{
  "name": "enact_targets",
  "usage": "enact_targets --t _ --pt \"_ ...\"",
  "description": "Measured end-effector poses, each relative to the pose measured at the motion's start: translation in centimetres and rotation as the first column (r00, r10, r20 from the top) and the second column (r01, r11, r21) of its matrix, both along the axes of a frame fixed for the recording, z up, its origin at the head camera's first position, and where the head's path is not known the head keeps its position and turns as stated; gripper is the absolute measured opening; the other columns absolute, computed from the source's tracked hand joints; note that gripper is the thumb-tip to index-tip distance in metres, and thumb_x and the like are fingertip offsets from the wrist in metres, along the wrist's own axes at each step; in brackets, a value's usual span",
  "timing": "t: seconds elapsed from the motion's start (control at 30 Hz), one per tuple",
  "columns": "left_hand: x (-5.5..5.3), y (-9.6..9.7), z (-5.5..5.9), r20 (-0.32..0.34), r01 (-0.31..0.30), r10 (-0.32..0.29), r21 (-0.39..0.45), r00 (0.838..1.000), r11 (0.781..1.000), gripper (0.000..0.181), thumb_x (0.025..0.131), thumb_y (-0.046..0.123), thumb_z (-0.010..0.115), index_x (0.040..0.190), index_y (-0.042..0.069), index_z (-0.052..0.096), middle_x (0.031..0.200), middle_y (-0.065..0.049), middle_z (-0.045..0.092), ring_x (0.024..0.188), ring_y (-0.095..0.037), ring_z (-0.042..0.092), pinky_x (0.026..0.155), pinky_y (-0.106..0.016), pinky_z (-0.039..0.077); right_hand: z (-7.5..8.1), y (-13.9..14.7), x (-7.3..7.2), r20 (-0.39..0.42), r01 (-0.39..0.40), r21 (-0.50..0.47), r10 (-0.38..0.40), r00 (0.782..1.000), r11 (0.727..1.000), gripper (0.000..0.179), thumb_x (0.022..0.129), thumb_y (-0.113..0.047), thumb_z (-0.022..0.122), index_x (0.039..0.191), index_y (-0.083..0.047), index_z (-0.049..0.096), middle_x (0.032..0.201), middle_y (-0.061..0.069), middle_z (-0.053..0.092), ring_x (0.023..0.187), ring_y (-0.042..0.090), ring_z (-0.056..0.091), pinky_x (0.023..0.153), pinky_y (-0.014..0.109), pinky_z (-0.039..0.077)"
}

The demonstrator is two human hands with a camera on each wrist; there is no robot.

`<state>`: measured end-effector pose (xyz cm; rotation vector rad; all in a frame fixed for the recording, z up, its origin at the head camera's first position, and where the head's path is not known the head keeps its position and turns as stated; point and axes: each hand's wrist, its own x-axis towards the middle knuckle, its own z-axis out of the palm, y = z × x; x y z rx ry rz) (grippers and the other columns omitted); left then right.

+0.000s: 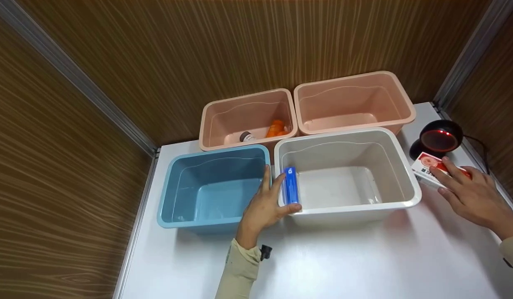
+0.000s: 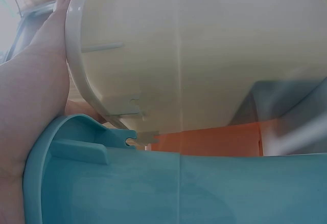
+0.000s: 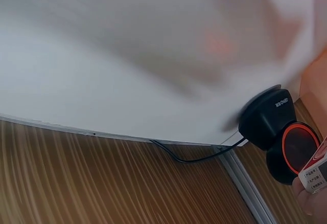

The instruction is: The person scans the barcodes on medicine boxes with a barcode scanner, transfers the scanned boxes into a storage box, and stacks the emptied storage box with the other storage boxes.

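Observation:
My left hand (image 1: 262, 209) rests at the front left corner of a white bin (image 1: 352, 207), fingers spread, with the thumb over the front rim. Close beside its fingertips, a narrow blue box (image 1: 291, 185) stands against the bin's left inner wall. In the left wrist view the hand lies across the rims of the white bin and a blue bin (image 2: 127, 188). My right hand (image 1: 472, 197) holds a red-and-white box (image 1: 422, 166) between thumb and fingers, right in front of a black scanner (image 1: 441, 137) with a lit red ring. In the right wrist view only the box's printed end shows.
A pink bin (image 1: 248, 99) at the back left holds an orange bottle (image 1: 275, 128) and a small dark-capped white bottle (image 1: 247, 136). Another pink bin (image 1: 352, 83) stands beside it. Wood-patterned walls (image 1: 248, 41) enclose the white table (image 1: 323, 265). The scanner's cable (image 3: 194, 160) runs along the table edge.

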<state>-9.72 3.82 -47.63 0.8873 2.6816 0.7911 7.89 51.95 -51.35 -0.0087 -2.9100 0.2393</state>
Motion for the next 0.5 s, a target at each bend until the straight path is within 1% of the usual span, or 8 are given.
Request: enact_targets --t 0.17,0.27,0.4,0.5 --pt "-0.1 0.0 0.0 -0.003 0.0 0.0 0.007 1.0 1.0 0.101 0.067 0.084 0.047 0.15 0.041 0.011 0.156 -0.002 -0.019 0.133 -0.039 0.029 0.096 -0.051 0.039 0.6 -0.1 -0.2 0.03 0.067 0.001 -0.067 0.997 0.998 0.059 0.099 -0.038 0.042 0.152 -0.029 0.016 0.158 0.008 0.002 0.116 0.054 0.022 0.09 0.07 0.014" --pt "-0.1 0.0 0.0 -0.005 0.001 0.0 0.004 1.0 1.0 0.101 0.068 0.084 0.048 0.151 0.041 0.011 0.156 -0.002 -0.019 0.134 -0.039 0.028 0.097 -0.052 0.039 1.2 -0.2 -0.4 0.031 0.096 -0.004 -0.096 0.995 0.995 0.06 0.1 -0.04 0.04 0.152 -0.028 0.014 0.158 0.008 -0.001 0.115 0.054 0.021 0.091 0.07 0.015" --pt "0.0 0.0 0.0 -0.009 0.002 -0.002 -0.003 1.0 1.0 0.101 0.068 0.084 0.048 0.151 0.039 0.011 0.156 -0.003 -0.019 0.134 -0.039 0.029 0.097 -0.051 0.039 2.4 -0.3 -0.8 -0.013 0.104 -0.031 -0.105 0.994 0.994 0.059 0.1 -0.036 0.041 0.152 -0.026 0.017 0.158 0.008 0.002 0.114 0.054 0.024 0.09 0.069 0.016" --pt "0.0 0.0 0.0 -0.016 0.003 -0.003 -0.015 1.0 1.0 0.102 0.068 0.085 0.046 0.151 0.039 0.01 0.156 -0.004 -0.019 0.132 -0.039 0.031 0.096 -0.05 0.04 3.5 -0.7 -1.4 -0.027 0.119 -0.039 -0.12 0.992 0.992 0.058 0.1 -0.036 0.041 0.152 -0.026 0.018 0.158 0.007 0.002 0.115 0.053 0.024 0.092 0.068 0.016"
